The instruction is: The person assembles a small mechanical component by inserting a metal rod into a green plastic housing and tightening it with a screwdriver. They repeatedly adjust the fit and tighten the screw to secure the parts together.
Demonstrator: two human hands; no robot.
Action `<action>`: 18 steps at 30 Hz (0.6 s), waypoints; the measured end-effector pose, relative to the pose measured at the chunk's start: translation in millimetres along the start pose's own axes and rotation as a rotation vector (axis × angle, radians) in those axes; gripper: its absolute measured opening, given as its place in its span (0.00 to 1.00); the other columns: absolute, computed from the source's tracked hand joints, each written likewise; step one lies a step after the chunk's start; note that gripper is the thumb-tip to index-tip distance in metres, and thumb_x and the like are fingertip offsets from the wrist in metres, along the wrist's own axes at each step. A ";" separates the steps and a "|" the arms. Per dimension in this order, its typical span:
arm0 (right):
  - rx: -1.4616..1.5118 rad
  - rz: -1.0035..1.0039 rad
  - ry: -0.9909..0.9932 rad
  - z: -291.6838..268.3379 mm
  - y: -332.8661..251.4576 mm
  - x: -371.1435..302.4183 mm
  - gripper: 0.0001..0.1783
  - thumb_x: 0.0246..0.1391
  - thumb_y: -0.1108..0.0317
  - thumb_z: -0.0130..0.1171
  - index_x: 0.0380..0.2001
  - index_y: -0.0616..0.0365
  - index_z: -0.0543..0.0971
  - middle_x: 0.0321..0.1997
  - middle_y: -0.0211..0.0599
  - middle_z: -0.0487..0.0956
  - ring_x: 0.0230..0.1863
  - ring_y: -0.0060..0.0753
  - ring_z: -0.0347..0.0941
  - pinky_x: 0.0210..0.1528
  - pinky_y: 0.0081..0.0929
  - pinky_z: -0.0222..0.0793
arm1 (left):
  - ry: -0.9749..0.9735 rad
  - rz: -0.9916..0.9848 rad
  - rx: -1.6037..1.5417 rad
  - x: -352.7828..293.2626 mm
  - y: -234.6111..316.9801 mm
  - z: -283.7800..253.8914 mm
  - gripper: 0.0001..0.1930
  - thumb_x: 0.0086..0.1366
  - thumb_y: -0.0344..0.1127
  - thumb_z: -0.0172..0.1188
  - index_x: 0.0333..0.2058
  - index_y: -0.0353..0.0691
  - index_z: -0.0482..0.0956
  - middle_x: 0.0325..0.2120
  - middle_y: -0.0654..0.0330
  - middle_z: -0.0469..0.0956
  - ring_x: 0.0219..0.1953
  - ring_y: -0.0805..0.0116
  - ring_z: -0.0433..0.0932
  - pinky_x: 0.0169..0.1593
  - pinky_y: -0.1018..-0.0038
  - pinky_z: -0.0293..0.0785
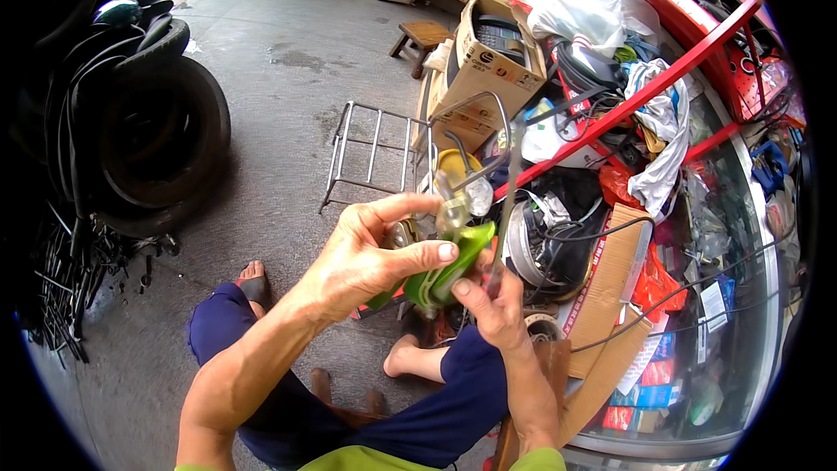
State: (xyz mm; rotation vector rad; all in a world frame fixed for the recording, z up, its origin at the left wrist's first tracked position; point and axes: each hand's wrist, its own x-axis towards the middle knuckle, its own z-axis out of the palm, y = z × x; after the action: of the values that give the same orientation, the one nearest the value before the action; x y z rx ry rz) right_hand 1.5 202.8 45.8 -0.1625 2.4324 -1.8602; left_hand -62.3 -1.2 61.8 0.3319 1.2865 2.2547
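Above my lap, a glossy bright green curved plastic piece (449, 275) is held between both hands. My left hand (370, 249) grips it from the left, thumb laid along its upper side. Close to the left fingertips is a small clear, shiny part (453, 214), blurred; I cannot make out its kind. My right hand (499, 310) holds the lower right edge of the green piece, thumb on top. A thin greyish strip (513, 201) rises from near the right fingers, smeared by motion. The undersides of the held pieces are hidden.
A metal wire rack (377, 148) stands ahead on the floor, near a cardboard box (501, 57) and a wooden stool (425, 35). Black tyres (166, 135) are piled at left. To the right, a red metal frame (645, 92) and a cluttered glass case (758, 296) with cardboard (615, 270).
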 end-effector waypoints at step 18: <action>0.162 -0.265 0.111 10.2 18.5 -2.8 0.23 0.57 0.62 0.55 0.52 0.64 0.67 0.53 0.48 0.73 0.51 0.34 0.72 0.53 0.28 0.67 | 0.038 0.512 0.624 -9.5 -36.0 23.3 0.17 0.45 0.28 0.71 0.37 0.35 0.80 0.19 0.65 0.72 0.19 0.79 0.65 0.21 0.81 0.59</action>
State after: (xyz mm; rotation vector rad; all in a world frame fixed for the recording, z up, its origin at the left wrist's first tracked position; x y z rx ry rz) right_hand 4.9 198.2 25.3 -0.3986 2.4151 -2.2226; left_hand -32.5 25.5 43.6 0.9329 2.1040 2.1813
